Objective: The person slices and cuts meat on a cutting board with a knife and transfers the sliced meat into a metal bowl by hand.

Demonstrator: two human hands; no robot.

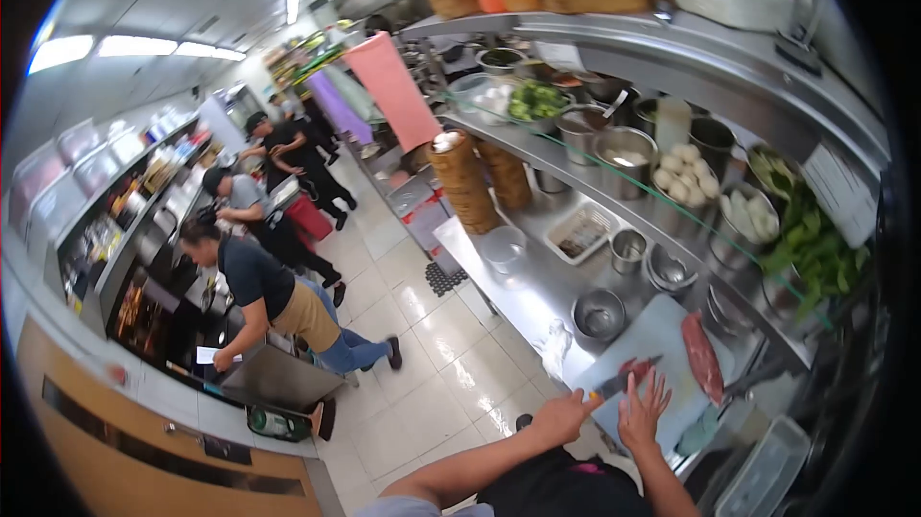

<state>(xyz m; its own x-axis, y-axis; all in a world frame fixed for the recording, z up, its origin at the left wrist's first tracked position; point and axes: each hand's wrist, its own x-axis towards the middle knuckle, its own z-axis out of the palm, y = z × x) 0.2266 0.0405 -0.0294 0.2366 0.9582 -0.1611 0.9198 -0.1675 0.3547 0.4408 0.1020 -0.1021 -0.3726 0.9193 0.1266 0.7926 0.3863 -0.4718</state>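
Observation:
Near the lower edge of a pale cutting board [656,327], my left hand [566,418] is closed around a knife [611,385], with a bit of orange showing by the grip. The dark blade points up and right, against a small piece of red meat [633,366]. My right hand [642,411] has its fingers spread over the board beside the blade and seems to grip nothing. A longer piece of raw meat [703,356] lies on the board to the right. Part of the knife handle is hidden by my left fingers.
Metal bowls [599,314] and a tray [581,230] stand beyond the board. A clear plastic container [765,467] is at right. A shelf above holds eggs [686,175] and greens [817,239]. Bamboo steamers [462,181] are stacked farther off. Several people work across the tiled aisle [422,344].

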